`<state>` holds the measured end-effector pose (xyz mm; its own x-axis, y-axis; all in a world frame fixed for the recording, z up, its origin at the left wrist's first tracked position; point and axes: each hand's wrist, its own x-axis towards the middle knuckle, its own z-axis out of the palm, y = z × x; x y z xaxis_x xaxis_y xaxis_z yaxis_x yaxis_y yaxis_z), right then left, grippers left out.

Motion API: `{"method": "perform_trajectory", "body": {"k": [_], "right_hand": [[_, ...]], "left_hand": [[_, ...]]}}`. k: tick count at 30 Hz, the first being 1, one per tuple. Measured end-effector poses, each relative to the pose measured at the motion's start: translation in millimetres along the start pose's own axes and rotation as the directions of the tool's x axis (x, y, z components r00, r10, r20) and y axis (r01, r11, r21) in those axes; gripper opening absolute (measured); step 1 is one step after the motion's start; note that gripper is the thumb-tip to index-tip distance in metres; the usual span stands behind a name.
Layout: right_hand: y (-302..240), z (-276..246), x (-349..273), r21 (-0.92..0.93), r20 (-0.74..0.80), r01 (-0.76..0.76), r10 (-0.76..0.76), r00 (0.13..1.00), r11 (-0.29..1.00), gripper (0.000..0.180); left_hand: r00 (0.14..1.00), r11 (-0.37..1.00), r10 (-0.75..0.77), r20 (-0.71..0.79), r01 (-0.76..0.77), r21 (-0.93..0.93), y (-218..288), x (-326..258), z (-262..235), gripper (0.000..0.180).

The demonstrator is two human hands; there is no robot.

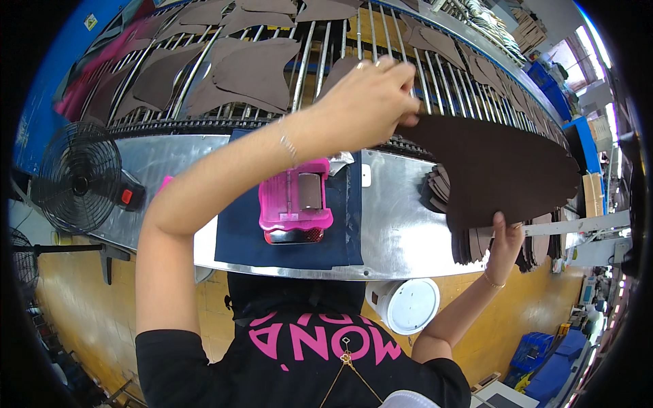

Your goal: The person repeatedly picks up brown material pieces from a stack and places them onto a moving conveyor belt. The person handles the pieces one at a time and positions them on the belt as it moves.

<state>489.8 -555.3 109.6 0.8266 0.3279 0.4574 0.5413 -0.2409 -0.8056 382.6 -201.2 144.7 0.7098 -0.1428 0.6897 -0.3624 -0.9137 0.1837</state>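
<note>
A large dark brown cut piece of flat, leather-like sheet (517, 170) is stretched between my two hands over the right part of the metal table. My left hand (377, 98) reaches across above the conveyor, its fingers closed at the piece's upper left corner. Along the lower edge, my right hand (505, 241) grips the piece with the thumb on top; its other fingers are mostly hidden. Beneath the piece, stacks of brown cut pieces (479, 243) show at the table's right end. Similar brown pieces (252, 71) lie on the conveyor of metal rods (435, 81).
A pink plastic holder (275, 197) stands on a dark blue mat (238, 238) at the table's middle. To the left is a black wire fan (80, 178). A white-lidded bucket (413, 306) stands below the front edge of the metal table (398, 231).
</note>
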Motion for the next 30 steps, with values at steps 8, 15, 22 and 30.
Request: {"method": "perform_trajectory", "body": {"k": [8, 15, 22, 30], "right_hand": [[-1.2, 71.1, 83.8, 0.552, 0.129, -0.227, 0.186, 0.974, 0.802, 0.023], [83.6, 239.9, 113.9, 0.733, 0.406, -0.508, 0.308, 0.861, 0.453, 0.022], [130.3, 367.6, 127.5, 0.628, 0.454, -0.682, 0.535, 0.713, 0.375, 0.031], [140.6, 383.0, 127.7, 0.573, 0.375, -0.689, 0.606, 0.702, 0.444, 0.029]], "left_hand": [[0.975, 0.991, -0.058, -0.214, 0.083, 0.108, -48.2, 40.4, -63.3, 0.027], [0.845, 0.877, -0.481, -0.234, 0.459, -0.145, -47.4, -61.7, -118.8, 0.023], [0.618, 0.579, -0.785, -0.036, 0.713, -0.396, -4.4, -167.4, -130.4, 0.026], [0.375, 0.331, -0.927, -0.026, 0.782, -0.528, 2.8, -213.6, -124.8, 0.026]]}}
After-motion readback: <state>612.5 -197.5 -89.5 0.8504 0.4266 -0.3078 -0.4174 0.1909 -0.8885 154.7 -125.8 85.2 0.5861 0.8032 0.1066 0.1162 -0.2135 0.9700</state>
